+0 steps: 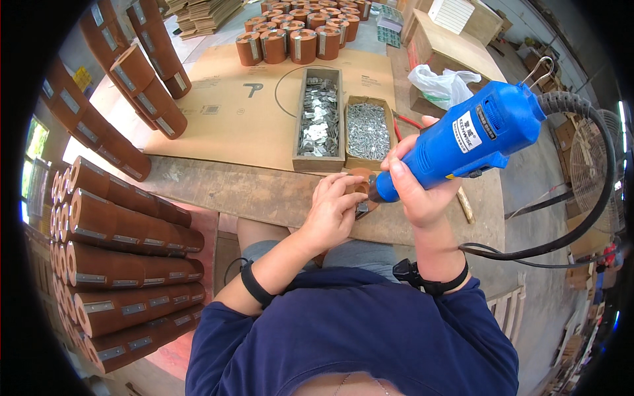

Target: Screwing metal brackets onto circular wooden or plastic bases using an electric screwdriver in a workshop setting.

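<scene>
My right hand (422, 188) is wrapped round a blue corded power screwdriver (469, 132), tilted so that its nose points down and left. The tool's tip meets a small brown ring-shaped piece (360, 173) at the bench's near edge, though the exact contact is hidden. My left hand (333, 208) closes its fingers on that brown piece and covers much of it. Just beyond my hands stand a wooden tray of flat metal plates (319, 119) and a cardboard box of small screws (368, 129).
Many brown cylinders with metal plates (300, 46) stand at the back. Long stacked brown cylinders (135, 234) fill the left side. A red-handled tool (407, 120), a wooden stick (466, 206) and a white plastic bag (442, 82) lie on the right. The tool's black cord (604, 185) loops rightward.
</scene>
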`<state>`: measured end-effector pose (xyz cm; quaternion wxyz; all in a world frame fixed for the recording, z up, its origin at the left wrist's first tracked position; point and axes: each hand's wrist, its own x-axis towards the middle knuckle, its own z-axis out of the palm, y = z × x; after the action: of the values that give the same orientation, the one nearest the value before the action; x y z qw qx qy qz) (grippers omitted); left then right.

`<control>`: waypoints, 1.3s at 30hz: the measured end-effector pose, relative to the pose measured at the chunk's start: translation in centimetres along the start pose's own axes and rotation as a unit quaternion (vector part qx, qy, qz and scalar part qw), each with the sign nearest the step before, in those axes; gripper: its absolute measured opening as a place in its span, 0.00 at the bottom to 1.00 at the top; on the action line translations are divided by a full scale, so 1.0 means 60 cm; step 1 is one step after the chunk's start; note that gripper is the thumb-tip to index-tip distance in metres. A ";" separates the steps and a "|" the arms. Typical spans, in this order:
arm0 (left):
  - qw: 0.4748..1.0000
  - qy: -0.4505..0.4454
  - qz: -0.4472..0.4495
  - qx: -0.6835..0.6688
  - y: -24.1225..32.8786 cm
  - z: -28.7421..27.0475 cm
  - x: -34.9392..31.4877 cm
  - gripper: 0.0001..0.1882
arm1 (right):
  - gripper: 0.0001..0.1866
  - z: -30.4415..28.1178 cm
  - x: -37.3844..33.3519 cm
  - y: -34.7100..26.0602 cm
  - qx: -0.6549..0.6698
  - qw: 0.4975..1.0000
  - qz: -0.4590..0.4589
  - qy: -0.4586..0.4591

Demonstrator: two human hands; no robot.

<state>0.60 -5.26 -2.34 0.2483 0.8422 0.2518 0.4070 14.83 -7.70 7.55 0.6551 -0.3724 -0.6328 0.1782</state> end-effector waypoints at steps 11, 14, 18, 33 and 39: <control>0.999 -0.007 -0.039 0.008 0.011 -0.005 0.004 0.19 | 0.27 0.013 0.001 -0.002 0.057 0.998 0.031 -0.001; 0.997 -0.005 -0.075 0.003 0.012 0.000 0.006 0.24 | 0.26 0.019 0.005 -0.004 0.041 0.998 0.052 0.005; 0.994 -0.027 -0.102 0.010 0.004 0.015 0.003 0.25 | 0.24 0.026 0.005 0.000 0.046 0.997 0.064 0.020; 0.989 -0.019 -0.134 -0.052 -0.007 0.034 -0.003 0.20 | 0.23 0.031 0.008 0.005 0.047 0.996 0.073 0.026; 0.990 -0.006 -0.129 -0.053 -0.009 0.037 -0.004 0.20 | 0.23 0.034 0.011 0.003 0.063 0.993 0.103 0.014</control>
<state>2.15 -5.45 -4.02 0.3440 0.7911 0.3347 0.3792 13.03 -6.60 7.71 0.6644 -0.3961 -0.5693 0.2785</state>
